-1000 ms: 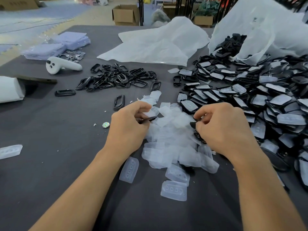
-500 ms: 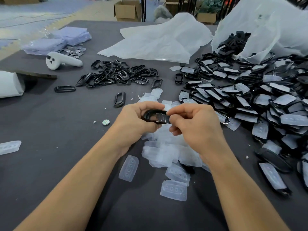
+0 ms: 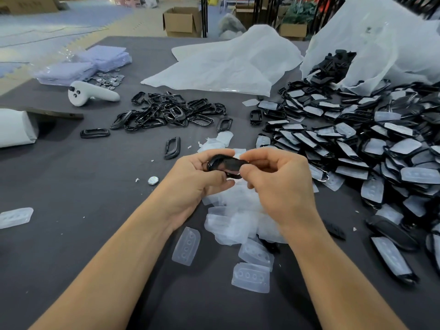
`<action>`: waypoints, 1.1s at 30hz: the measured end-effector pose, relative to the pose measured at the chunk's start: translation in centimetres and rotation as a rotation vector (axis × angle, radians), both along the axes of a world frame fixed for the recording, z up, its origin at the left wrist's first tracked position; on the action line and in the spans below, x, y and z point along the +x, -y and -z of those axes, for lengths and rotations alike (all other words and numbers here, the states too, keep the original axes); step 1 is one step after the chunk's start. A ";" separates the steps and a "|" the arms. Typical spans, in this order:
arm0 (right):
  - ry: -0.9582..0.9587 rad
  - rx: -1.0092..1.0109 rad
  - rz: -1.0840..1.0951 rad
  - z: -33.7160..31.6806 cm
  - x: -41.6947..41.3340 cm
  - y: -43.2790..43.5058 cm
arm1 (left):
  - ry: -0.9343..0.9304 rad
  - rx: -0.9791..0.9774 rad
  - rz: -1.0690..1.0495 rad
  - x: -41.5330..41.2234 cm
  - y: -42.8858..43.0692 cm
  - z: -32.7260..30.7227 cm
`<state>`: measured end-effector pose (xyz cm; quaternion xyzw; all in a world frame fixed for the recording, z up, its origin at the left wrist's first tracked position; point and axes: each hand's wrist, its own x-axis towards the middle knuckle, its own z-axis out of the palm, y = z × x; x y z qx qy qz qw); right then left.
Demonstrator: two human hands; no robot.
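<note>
Above the clear pad heap (image 3: 238, 222), the left hand (image 3: 192, 184) grips a black shell (image 3: 225, 164) steady, apparently so the right hand's (image 3: 281, 186) pinching fingers (image 3: 248, 173) can strip it.

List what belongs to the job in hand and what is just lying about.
Job: left hand, right hand, black shell pinched between them, pile of covered shells, loose clear pads, black frames.
Lying about: white controller, button cell, purple packets, white sheet.
</note>
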<state>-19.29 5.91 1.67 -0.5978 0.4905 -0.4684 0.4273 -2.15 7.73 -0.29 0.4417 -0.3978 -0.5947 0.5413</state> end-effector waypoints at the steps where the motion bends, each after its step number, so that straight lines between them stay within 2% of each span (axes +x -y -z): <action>1: 0.062 0.024 -0.001 -0.1 -0.1 0.1 | -0.016 0.005 -0.005 0.1 0.0 -0.1; 8: 0.444 0.154 -0.096 -0.9 -0.6 0.5 | -0.054 0.021 -0.054 0.0 0.0 -0.4; 15: 0.485 0.193 -0.125 -1.1 -0.8 0.6 | 0.031 0.009 -0.153 -0.1 -0.2 -0.7; 20: 0.344 0.128 -0.108 -0.9 -1.2 0.9 | 0.129 0.006 -0.212 -0.2 -0.5 -1.0; 26: 0.147 0.035 -0.103 -0.1 -1.0 0.7 | 0.135 0.045 -0.255 -0.5 -0.5 -1.0; 33: -0.242 -0.124 -0.174 0.0 -1.0 0.2 | 0.461 -0.014 -0.361 -0.3 -0.3 -0.6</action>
